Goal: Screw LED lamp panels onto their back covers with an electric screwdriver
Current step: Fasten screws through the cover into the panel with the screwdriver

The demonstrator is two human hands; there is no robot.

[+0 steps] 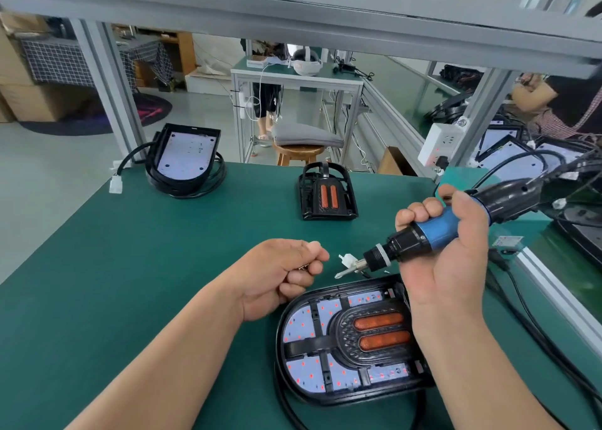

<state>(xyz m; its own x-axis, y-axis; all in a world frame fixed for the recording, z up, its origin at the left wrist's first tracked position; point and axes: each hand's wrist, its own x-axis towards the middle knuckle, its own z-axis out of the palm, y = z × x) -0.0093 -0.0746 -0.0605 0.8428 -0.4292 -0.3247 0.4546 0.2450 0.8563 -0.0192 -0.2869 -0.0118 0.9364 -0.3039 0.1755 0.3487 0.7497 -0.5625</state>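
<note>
Green mat (130,266), aluminium frame (107,87) overhead; right hand (446,260) grips electric screwdriver (433,231), left hand (280,273) curled, pinching small metal piece (303,267).

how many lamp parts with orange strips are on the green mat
2: one lamp assembly near the front edge, and one black frame at the far middle of the mat. The pile at far right is partly hidden and may hold more.
</note>
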